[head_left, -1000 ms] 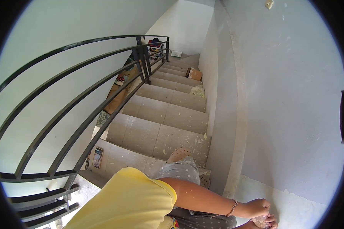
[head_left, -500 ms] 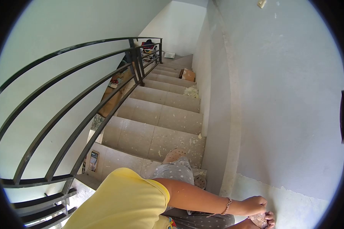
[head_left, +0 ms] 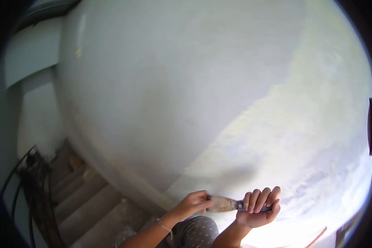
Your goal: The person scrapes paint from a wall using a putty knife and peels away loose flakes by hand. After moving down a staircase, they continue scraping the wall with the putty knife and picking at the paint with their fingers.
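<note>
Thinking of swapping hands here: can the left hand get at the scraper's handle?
Probably not freely: the right hand has its fingers wrapped around most of the handle, while the left hand is at the blade end.

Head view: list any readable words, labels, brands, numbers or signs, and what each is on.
None readable.
Scraper: blurred, no lettering can be made out.
Wall: no text seen.
Box on the stairs: too small and blurred to tell.
</note>
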The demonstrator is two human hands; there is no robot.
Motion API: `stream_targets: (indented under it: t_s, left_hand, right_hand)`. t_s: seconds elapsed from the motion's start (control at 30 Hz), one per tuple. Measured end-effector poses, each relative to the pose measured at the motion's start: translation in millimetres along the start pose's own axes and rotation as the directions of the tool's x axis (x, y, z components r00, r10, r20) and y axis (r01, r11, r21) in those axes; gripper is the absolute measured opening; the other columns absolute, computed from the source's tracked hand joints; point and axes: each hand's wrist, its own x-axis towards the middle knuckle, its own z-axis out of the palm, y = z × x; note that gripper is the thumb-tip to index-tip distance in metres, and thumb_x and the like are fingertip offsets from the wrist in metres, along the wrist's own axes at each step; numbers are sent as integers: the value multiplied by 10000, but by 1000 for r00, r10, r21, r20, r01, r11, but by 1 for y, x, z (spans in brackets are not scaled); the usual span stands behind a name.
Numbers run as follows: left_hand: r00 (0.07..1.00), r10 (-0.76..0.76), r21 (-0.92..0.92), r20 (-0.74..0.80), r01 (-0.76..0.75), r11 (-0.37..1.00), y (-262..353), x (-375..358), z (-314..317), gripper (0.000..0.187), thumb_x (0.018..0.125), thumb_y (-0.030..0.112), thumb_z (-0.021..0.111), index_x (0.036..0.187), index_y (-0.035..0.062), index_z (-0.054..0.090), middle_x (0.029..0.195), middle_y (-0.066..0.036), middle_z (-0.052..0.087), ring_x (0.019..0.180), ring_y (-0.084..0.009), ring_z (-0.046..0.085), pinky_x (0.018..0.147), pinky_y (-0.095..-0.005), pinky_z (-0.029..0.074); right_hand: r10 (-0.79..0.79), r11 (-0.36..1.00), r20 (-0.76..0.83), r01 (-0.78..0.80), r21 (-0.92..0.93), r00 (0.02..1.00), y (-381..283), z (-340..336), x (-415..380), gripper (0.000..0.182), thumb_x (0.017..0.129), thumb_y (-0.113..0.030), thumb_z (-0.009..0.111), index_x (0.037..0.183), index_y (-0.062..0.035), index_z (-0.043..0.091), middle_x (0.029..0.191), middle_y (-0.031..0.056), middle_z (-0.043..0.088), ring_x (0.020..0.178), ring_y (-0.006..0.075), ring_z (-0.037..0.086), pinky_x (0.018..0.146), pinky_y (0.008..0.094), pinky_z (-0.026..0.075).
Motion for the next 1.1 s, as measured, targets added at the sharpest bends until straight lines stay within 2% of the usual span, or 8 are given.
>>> stream_targets:
  t_s: [0.1,0.17,0.3,0.47,0.67,0.8,1.0,1.1]
  left_hand:
    - [989,146,-40,-19,-147,988,-8,-6,1,89,934,92,658,978,33,606,887,-45,620,809,-113,612,726,-272,497]
    - [944,267,218,-192,-225,950,-6,-11,-1,62,927,57,642,965,29,602,877,-40,611,797,-116,603,716,-281,494]
    - [899,302,239,-318,-233,943,-2,6,-30,52,911,50,635,951,28,610,839,-26,618,773,-109,599,706,-277,502]
    - [895,325,224,-307,-263,938,3,0,-29,43,928,58,627,951,26,611,863,-36,617,783,-123,606,707,-278,503]
    - [881,348,289,-319,-259,922,-8,9,-32,36,935,59,620,935,24,614,868,-44,623,777,-125,609,696,-278,500]
    - [843,387,350,-374,-258,900,-14,13,-37,38,939,60,617,924,25,614,836,-37,619,750,-123,604,678,-274,493]
    - [780,428,331,-456,-298,895,-9,16,-48,46,940,69,613,916,30,615,824,-27,610,726,-113,592,667,-264,485]
    - [776,437,331,-455,-309,892,-9,16,-52,55,940,78,610,912,31,615,823,-27,609,720,-111,586,661,-261,482]
  right_hand:
    - [-488,868,200,496,15,849,-43,34,22,371,1074,-360,374,778,-136,365,520,4,382,405,122,366,398,257,380]
    - [-710,699,231,705,122,665,-77,71,35,398,1033,-338,441,688,-160,359,513,-19,351,417,99,341,414,242,331]
    - [-909,369,246,923,108,335,-74,86,93,393,1009,-325,448,664,-164,351,523,-27,352,425,74,335,410,222,304]
    - [-787,547,363,836,36,499,-28,101,186,274,940,-244,461,717,-120,362,487,36,365,390,133,333,374,265,296]
    - [-849,480,387,833,274,361,-58,99,170,265,928,-239,471,719,-119,361,498,42,395,400,142,380,386,282,333]
    - [-680,710,396,688,149,617,-21,97,208,266,904,-221,465,691,-113,348,478,47,369,389,135,330,373,284,308]
    - [-786,548,469,805,227,403,-67,112,170,219,894,-163,526,732,-91,398,526,57,421,417,134,373,394,275,309]
    - [-701,650,471,751,115,535,-40,106,201,206,866,-117,546,728,-86,396,528,55,418,415,130,358,388,280,310]
